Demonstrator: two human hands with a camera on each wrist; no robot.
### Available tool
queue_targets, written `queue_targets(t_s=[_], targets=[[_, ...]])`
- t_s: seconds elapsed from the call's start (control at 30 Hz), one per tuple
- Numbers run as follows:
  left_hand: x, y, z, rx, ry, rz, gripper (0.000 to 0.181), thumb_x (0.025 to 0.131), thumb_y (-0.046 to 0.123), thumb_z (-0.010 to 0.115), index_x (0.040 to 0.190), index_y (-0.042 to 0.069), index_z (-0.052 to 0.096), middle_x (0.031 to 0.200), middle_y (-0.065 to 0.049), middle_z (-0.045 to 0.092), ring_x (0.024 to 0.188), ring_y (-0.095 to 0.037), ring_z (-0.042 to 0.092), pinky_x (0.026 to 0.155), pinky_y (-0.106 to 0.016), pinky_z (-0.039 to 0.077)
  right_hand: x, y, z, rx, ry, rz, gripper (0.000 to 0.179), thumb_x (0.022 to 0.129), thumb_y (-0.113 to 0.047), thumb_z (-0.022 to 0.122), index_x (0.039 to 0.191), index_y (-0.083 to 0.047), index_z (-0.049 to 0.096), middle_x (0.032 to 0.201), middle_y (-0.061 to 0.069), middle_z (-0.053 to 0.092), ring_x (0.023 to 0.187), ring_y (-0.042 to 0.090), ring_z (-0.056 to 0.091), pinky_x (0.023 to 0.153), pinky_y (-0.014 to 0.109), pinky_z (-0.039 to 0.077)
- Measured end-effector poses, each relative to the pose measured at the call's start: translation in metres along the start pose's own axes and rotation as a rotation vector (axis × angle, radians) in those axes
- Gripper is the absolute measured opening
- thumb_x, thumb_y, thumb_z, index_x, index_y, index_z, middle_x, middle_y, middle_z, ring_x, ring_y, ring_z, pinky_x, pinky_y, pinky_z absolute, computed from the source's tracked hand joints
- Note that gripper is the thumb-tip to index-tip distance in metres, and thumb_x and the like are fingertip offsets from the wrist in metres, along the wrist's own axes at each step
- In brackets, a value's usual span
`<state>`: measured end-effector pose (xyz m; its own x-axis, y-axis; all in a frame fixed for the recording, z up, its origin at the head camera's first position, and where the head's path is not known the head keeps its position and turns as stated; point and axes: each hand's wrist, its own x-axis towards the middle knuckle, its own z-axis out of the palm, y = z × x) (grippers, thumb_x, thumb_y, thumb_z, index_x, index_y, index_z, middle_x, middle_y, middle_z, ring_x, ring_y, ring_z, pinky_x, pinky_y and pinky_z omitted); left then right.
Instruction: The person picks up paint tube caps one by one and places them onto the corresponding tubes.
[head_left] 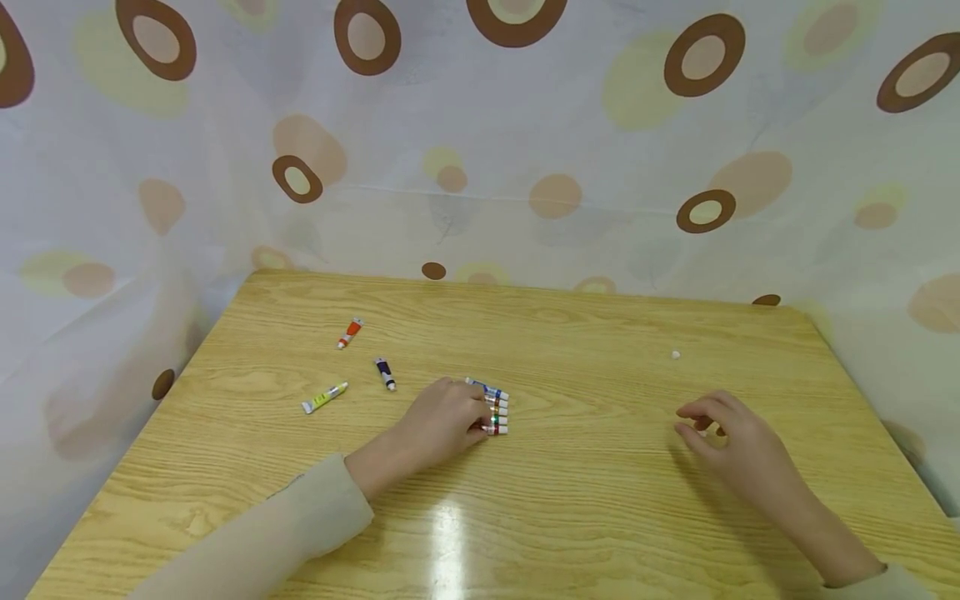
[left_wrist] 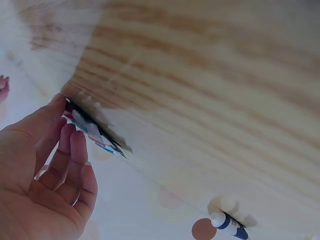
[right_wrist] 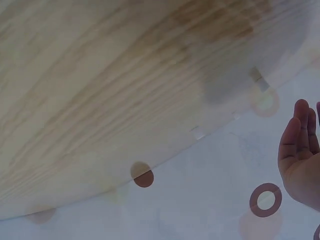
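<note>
In the head view, my left hand (head_left: 444,423) bends over a row of small paint tubes (head_left: 498,410) lying side by side, white caps to the right. Thumb and fingertips hold the row from its two sides, as the left wrist view also shows, and the back of the hand hides the tubes' other ends. My right hand (head_left: 738,450) is over the right part of the table, thumb and fingers loosely bent with a gap between them. A small white piece (head_left: 702,432) shows just below its fingertips. Another small white piece (head_left: 676,355) lies farther back.
Left of the row lie three loose tubes: a red one (head_left: 350,332), a dark one (head_left: 386,374) and a yellow-green one (head_left: 326,397). The wooden table (head_left: 585,517) meets a patterned curtain (head_left: 502,150) at its back and sides.
</note>
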<state>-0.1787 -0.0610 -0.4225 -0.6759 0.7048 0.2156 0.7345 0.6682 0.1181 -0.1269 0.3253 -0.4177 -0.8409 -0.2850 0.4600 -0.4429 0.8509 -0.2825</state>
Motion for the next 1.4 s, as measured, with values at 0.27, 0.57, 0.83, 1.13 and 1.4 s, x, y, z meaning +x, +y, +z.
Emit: queue_targets(t_s=[0.27, 0.57, 0.83, 1.13, 1.4], targets=[[0.000, 0.002, -0.002, -0.017, 0.000, -0.001, 0.012, 0.087, 0.027, 0.084, 0.079, 0.019, 0.078, 0.084, 0.005, 0.072, 0.073, -0.008, 0.065, 0.067, -0.026, 0.047, -0.008, 0.019, -0.007, -0.049, -0.074, 0.084, 0.023, 0.077, -0.002, 0.086, 0.096, -0.008, 0.075, 0.093, 0.001, 0.066, 0.078, 0.014, 0.060, 0.063, 0.022, 0.051], [0.000, 0.003, -0.002, -0.008, 0.009, 0.003, 0.010, 0.087, 0.026, 0.084, 0.081, 0.019, 0.081, 0.084, 0.006, 0.073, 0.074, -0.008, 0.068, 0.069, -0.027, 0.052, -0.011, 0.029, -0.016, -0.020, -0.299, 0.269, 0.030, 0.093, -0.021, 0.077, 0.113, 0.001, 0.072, 0.106, 0.014, 0.064, 0.091, 0.030, 0.064, 0.060, 0.025, 0.047], [-0.003, 0.002, -0.005, -0.013, 0.009, -0.006, 0.010, 0.087, 0.028, 0.084, 0.082, 0.019, 0.080, 0.087, 0.006, 0.074, 0.078, -0.009, 0.068, 0.073, -0.031, 0.053, -0.011, 0.035, -0.013, -0.012, -0.398, 0.301, 0.032, 0.095, -0.020, 0.074, 0.115, 0.005, 0.071, 0.102, 0.012, 0.064, 0.091, 0.029, 0.068, 0.064, 0.028, 0.054], [-0.010, -0.011, -0.012, -0.017, 0.032, -0.051, 0.013, 0.083, 0.026, 0.087, 0.091, 0.018, 0.083, 0.089, 0.005, 0.075, 0.079, -0.010, 0.069, 0.078, -0.035, 0.056, -0.010, 0.038, -0.010, 0.000, -0.416, 0.302, 0.021, 0.095, -0.017, 0.074, 0.108, -0.001, 0.074, 0.099, 0.005, 0.067, 0.080, 0.003, 0.060, 0.066, 0.020, 0.051], [-0.024, -0.038, -0.025, -0.020, 0.093, -0.129, 0.016, 0.081, 0.022, 0.088, 0.093, 0.014, 0.081, 0.088, 0.003, 0.074, 0.079, -0.011, 0.069, 0.080, -0.036, 0.058, -0.008, 0.038, -0.007, 0.029, -0.413, 0.290, 0.012, 0.094, -0.017, 0.075, 0.100, -0.007, 0.075, 0.095, 0.001, 0.068, 0.078, -0.005, 0.055, 0.067, 0.020, 0.052]])
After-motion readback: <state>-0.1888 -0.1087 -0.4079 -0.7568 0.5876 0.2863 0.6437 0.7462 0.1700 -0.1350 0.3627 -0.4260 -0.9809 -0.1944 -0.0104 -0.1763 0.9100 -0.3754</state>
